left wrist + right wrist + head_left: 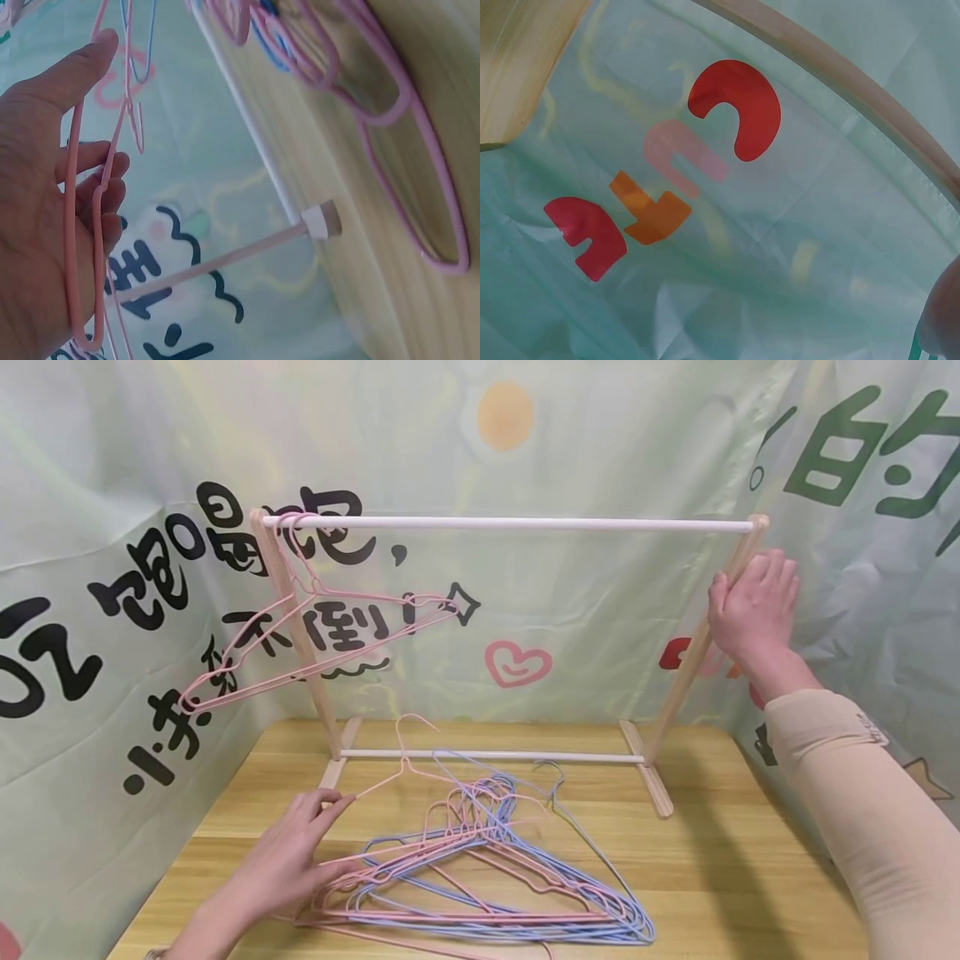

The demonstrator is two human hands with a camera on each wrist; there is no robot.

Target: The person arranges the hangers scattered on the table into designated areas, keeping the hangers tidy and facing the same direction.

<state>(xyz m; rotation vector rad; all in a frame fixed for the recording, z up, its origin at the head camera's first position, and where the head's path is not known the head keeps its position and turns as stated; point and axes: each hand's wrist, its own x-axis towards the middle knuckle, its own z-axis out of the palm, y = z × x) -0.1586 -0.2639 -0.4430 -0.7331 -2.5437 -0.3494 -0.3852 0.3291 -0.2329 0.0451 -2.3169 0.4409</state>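
Note:
My left hand pinches one shoulder of a thin pink hanger, its hook pointing up and away. In the left wrist view the pink wire passes between thumb and fingers. Beneath and beside this hand lies a heap of pink hangers and blue hangers. Raised at the far right, my right hand grips the wooden post of a small clothes rack near its top. Only a bit of the right hand shows in the right wrist view, below the post.
Pink hangers hang at the left end of the rack's white top rail. A lower white rail joins the wooden feet on the table. Printed cloth surrounds the table behind and at both sides.

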